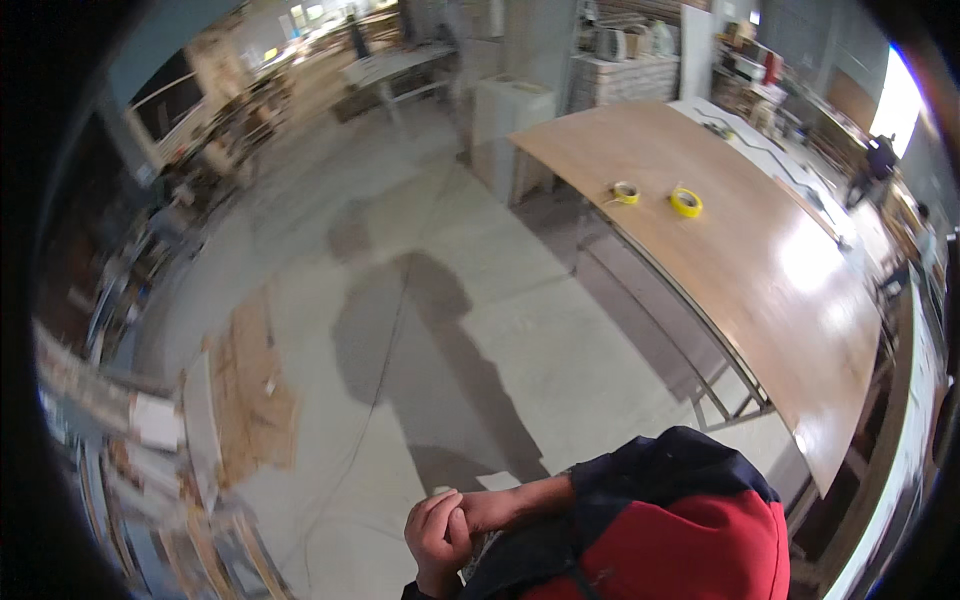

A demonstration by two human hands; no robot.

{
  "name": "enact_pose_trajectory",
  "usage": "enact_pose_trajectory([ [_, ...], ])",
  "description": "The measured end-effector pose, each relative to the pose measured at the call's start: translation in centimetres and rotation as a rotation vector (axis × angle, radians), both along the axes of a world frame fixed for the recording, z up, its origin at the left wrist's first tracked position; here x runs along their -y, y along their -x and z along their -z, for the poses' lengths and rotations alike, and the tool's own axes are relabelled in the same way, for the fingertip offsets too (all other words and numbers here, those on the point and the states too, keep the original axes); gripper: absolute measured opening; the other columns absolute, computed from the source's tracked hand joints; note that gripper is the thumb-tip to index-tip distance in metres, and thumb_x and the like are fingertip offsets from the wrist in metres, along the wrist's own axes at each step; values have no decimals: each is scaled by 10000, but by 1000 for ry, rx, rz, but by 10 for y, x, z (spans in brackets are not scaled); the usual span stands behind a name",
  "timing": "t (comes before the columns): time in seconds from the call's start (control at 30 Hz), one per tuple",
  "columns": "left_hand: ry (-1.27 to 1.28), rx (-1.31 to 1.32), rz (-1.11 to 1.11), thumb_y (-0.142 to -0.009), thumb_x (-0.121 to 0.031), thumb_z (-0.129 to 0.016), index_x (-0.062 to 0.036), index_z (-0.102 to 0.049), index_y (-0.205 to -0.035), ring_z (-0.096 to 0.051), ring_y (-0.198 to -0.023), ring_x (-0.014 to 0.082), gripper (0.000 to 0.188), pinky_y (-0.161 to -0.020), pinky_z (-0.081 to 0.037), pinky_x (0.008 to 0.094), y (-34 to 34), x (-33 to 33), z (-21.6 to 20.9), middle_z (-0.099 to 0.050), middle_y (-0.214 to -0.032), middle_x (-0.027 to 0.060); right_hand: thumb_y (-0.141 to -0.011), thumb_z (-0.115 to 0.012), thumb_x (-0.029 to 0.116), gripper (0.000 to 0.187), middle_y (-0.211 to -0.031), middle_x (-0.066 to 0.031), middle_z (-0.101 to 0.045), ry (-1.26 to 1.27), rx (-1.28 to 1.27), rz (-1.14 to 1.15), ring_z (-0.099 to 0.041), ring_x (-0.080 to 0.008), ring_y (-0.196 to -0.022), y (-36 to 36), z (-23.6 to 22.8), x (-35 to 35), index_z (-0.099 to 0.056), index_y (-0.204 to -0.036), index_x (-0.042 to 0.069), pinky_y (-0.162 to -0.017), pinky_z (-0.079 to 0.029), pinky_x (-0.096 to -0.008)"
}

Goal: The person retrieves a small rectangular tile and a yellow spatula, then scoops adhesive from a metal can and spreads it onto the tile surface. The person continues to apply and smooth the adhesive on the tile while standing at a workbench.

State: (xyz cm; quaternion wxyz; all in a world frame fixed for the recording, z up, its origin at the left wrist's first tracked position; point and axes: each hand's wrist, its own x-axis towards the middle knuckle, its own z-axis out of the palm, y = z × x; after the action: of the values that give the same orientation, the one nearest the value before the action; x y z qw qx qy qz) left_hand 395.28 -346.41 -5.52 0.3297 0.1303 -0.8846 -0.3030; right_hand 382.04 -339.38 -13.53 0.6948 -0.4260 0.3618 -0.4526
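Observation:
My left hand [432, 532] and my right hand [484, 510] meet in front of my body at the lower edge. The left fingers are curled closed against the right hand; whatever may lie inside them is hidden. Fingers of the right hand disappear behind the left, so their pose does not show. Just above the right wrist a small white piece [498, 481] is visible; I cannot tell whether it touches the hand or lies on the floor. My right arm wears a dark and red sleeve [680, 540].
A large brown board [740, 250] lies on a metal frame at right, bearing a yellow tape roll [686, 203] and a smaller roll [626, 192]. A thin cable [378, 385] crosses the floor. Cardboard [252, 390] and wood pieces [195, 555] lie left. A person [877, 165] stands far right.

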Motion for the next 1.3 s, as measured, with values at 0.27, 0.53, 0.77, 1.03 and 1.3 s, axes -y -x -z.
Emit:
enact_pose_trajectory([
  [0.27,-80,-7,257,-907,-66,-703,-28,-736,-1099,-721,-945,348,199,-845,-582,434,124,275,10,-756,-1045,144,-964,-663,107,243,-1140,-103,-673,-100,123,216,-604,-180,-1090,106,14,244,-678,-1180,-3,-922,-535,-354],
  [0.53,64,40,513,-913,-132,-702,-46,-744,-1086,-724,-982,315,197,-899,-568,418,270,510,-40,-759,-1083,125,-982,-612,92,202,-1133,-116,-692,120,-140,501,-629,-205,-1084,231,-56,444,-689,-1147,5,-921,-544,-361],
  [0.77,69,117,412,-924,-149,-694,-60,-743,-1089,-717,-961,306,193,-872,-570,421,407,713,-18,-747,-1095,107,-997,-570,83,228,-1184,-135,-699,24,-365,392,-631,-231,-1123,377,-11,656,-689,-1182,24,-938,-537,-404],
  [1.03,12,73,230,-897,-105,-698,-50,-756,-1036,-726,-953,311,160,-838,-583,432,549,931,-77,-756,-1083,125,-987,-598,117,230,-1167,-120,-698,78,-325,165,-631,-226,-1096,550,-60,893,-684,-1184,36,-932,-539,-391],
  [1.3,-229,-85,271,-952,-92,-681,-30,-747,-1057,-719,-979,317,138,-848,-580,402,720,1149,-25,-757,-1067,141,-1022,-591,120,257,-1236,-117,-668,87,-424,263,-617,-223,-1156,722,-10,1107,-648,-1255,26,-971,-525,-368],
])
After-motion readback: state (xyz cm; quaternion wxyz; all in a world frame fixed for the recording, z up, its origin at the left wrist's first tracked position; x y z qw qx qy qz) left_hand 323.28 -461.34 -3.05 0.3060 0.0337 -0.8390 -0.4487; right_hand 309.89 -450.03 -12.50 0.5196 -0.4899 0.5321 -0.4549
